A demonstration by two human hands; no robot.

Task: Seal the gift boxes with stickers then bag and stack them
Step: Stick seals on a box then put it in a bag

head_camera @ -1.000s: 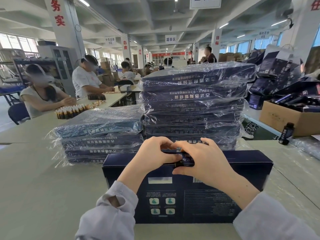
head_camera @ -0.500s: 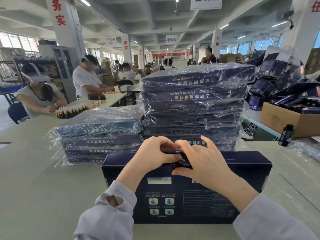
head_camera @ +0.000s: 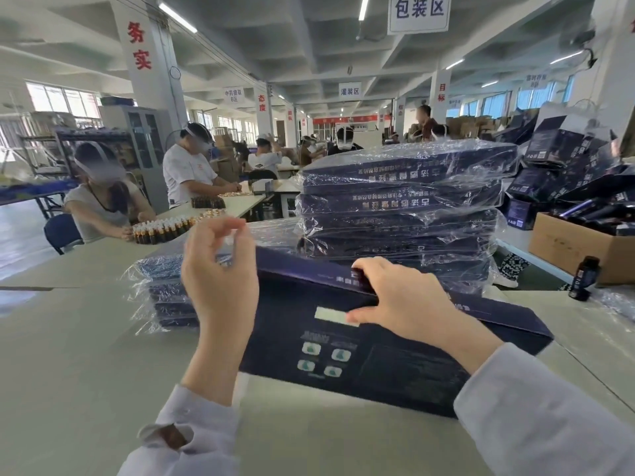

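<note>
A flat dark blue gift box (head_camera: 378,359) lies on the pale table in front of me, turned askew, its far left corner raised. My right hand (head_camera: 402,300) grips its far long edge, fingers over the top edge and thumb on the printed face. My left hand (head_camera: 220,280) is lifted clear of the box, fingers loosely curled and apart, nothing visible in it. Behind the box stands a tall stack of bagged boxes (head_camera: 405,207) in clear plastic. A lower stack of bagged boxes (head_camera: 165,293) sits to its left.
A cardboard carton (head_camera: 577,249) of dark items and a small dark bottle (head_camera: 584,278) stand at the right. Dark paper gift bags (head_camera: 563,156) pile up behind them. People sit at the far-left tables with rows of small bottles (head_camera: 165,228). The table's near part (head_camera: 86,372) shows bare surface.
Both hands were pressing together at the middle of the box's far edge. Now my left hand has lifted away, and my right hand has swung and tilted the box.
</note>
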